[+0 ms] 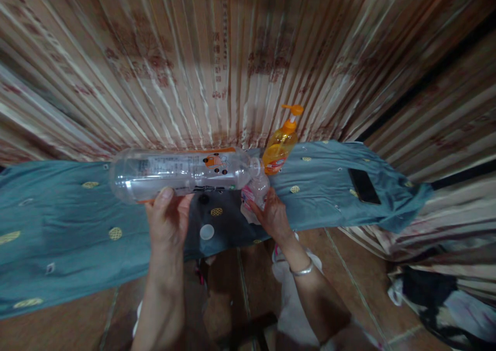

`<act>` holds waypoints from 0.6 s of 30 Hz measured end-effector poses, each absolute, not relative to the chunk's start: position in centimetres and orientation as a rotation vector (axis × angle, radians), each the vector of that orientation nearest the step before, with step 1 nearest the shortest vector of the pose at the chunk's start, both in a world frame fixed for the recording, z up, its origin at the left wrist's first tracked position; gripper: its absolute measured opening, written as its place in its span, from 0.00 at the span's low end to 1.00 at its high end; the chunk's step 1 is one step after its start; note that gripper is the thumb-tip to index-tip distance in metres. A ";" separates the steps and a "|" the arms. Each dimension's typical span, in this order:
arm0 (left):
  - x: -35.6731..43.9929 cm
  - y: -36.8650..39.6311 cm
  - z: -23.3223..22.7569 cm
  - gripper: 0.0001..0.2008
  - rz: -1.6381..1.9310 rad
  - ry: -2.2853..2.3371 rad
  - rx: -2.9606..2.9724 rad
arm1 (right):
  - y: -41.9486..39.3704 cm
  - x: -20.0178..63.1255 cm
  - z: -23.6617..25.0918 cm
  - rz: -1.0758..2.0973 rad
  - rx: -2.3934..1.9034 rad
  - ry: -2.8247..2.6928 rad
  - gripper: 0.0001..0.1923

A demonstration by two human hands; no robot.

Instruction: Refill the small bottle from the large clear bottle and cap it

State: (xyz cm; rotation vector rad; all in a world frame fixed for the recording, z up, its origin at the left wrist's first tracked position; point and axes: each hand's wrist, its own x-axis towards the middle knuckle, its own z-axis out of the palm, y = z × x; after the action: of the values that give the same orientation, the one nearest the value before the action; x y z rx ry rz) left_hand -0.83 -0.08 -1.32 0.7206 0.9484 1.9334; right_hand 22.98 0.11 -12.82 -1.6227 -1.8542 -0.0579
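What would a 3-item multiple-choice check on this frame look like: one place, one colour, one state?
1. Where does the dark phone lie?
A. on the floor tiles
B. on the teal cloth, at the right
C. in the left hand

2. What colour is the pump bottle?
A. orange
B. green
C. white

3. How is the large clear bottle held?
A. upright, capped
B. lying flat on the cloth
C. tipped sideways, neck at a small bottle

Key:
1 B, the phone rests on the teal cloth near its right end.
2 A, body and pump head are orange.
3 C, the left hand holds it level, its neck meeting the small bottle in the right hand.
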 end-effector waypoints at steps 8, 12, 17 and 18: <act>-0.2 -0.1 -0.3 0.24 1.975 0.937 0.566 | 0.1 23.1 -12.8 -0.045 -1.616 -1.844 0.31; -0.4 -0.2 -0.5 0.25 1.948 0.952 0.638 | 0.2 23.0 -12.8 -0.044 -1.613 -1.837 0.31; -0.6 -0.1 -1.0 0.21 1.948 0.935 0.668 | 0.2 23.0 -12.8 -0.063 -1.601 -1.831 0.31; -0.6 -0.1 -1.1 0.21 1.953 0.935 0.668 | 0.2 23.0 -12.8 -0.056 -1.597 -1.832 0.31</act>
State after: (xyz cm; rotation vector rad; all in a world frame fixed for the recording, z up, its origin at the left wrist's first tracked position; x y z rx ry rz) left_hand -0.57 -0.12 -1.08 0.6675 0.9348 1.9532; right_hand 23.03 0.18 -12.82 -1.5974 -1.8318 -0.0564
